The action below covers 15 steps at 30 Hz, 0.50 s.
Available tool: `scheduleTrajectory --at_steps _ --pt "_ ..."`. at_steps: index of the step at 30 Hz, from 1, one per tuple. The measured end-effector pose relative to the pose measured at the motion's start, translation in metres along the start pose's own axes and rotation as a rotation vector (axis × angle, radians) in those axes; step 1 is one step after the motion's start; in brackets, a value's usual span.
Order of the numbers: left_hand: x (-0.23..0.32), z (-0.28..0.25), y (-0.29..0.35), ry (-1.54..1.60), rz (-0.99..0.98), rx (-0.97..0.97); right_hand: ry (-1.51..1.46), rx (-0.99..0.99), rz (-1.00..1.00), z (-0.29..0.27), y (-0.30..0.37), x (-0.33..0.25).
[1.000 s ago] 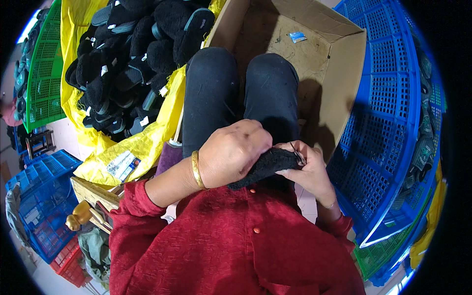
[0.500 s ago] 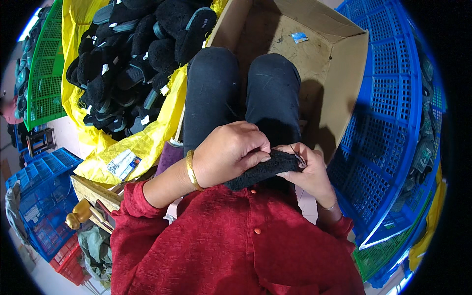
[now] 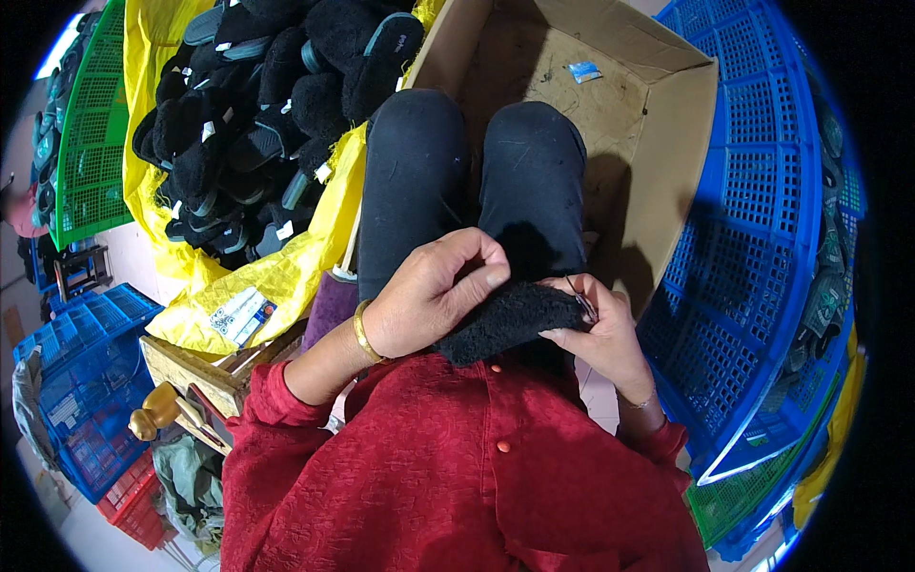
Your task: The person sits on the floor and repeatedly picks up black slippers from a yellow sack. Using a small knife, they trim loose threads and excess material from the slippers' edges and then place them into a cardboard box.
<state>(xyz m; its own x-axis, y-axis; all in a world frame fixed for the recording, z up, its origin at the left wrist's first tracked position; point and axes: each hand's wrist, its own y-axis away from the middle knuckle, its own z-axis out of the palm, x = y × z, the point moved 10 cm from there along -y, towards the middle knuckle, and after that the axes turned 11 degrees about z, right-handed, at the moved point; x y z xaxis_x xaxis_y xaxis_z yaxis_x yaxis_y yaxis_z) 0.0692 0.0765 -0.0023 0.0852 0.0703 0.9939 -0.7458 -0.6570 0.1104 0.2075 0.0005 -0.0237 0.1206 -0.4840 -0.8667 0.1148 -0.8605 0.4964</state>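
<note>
A black fuzzy slipper (image 3: 515, 322) lies across my lap, its pile like that of the slippers heaped in front of me. My right hand (image 3: 610, 329) grips its right end, thumb on the near side and fingers behind. A small dark, thin thing (image 3: 583, 303) shows by the fingers there; its kind is unclear. Just above the slipper's left part, my left hand (image 3: 434, 296) is closed, thumb and forefinger pinched together. Whatever that pinch holds, if anything, is too small to make out. A gold bangle (image 3: 362, 332) circles my left wrist.
Black slippers (image 3: 253, 129) with white tags fill a yellow sack (image 3: 315, 262) ahead to the left. An open cardboard box (image 3: 658, 162) stands beyond my knees. Blue crates (image 3: 734, 200) rise along the right. A wooden box (image 3: 191, 367) with wooden-handled tools sits at my left.
My left hand has lifted slightly up and left, off the slipper, its fingers still pinched. The right hand keeps its grip in nearly the same place.
</note>
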Motion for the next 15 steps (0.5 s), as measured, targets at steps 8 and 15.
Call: scheduleTrajectory --at_steps 8,15 --pt "0.028 0.009 -0.01 -0.406 0.303 -0.002 0.068 -0.002 -0.037 -0.002 0.002 -0.001" --pt "0.007 -0.005 0.006 -0.278 0.078 0.135 0.504 0.313 0.0 -0.042 0.015 -0.015"
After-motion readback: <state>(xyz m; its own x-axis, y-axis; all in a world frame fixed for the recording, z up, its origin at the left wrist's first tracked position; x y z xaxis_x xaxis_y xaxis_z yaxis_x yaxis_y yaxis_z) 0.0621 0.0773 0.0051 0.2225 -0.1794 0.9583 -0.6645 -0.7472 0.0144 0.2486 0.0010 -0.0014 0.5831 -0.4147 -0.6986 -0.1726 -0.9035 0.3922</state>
